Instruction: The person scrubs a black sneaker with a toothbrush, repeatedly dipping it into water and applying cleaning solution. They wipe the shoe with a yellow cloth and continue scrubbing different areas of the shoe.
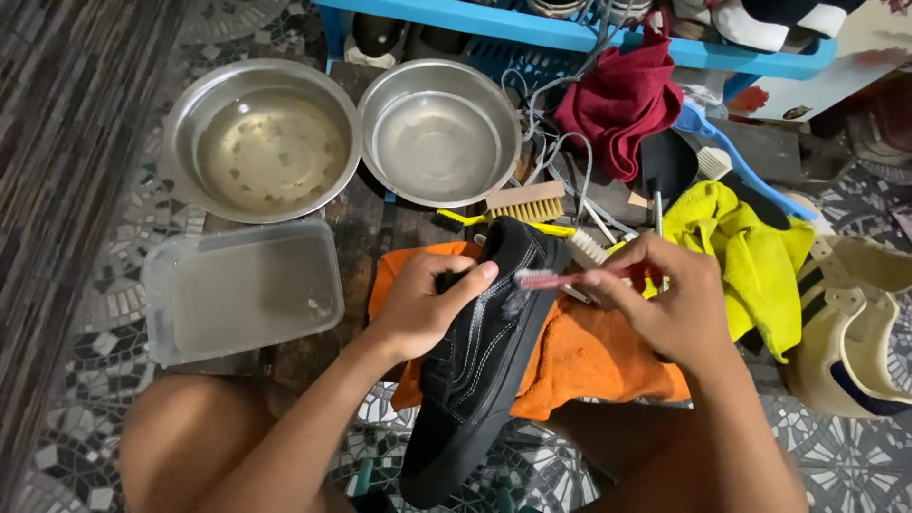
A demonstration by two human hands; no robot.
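Black canvas with white stitching fills the middle of the view: a low shoe (480,351) is propped on its side over an orange cloth (584,356), toe pointing near, heel up. The left hand (423,304) is closed around the shoe's upper near the collar, thumb across the top, steadying it. The right hand (670,304) is pinched shut on a small pink-handled brush (551,278) whose bristled head rests against the shoe's side. By the look of it the scrubbing is underway rather than finished; whether the shoe's hidden side is clean cannot be told. Far left stand two steel bowls (261,138), one holding cloudy water, and a clear plastic tub (242,290) of water sits just nearer. A wooden scrub brush (525,202) lies beyond the shoe, and a yellow cloth (750,256) lies to the right.
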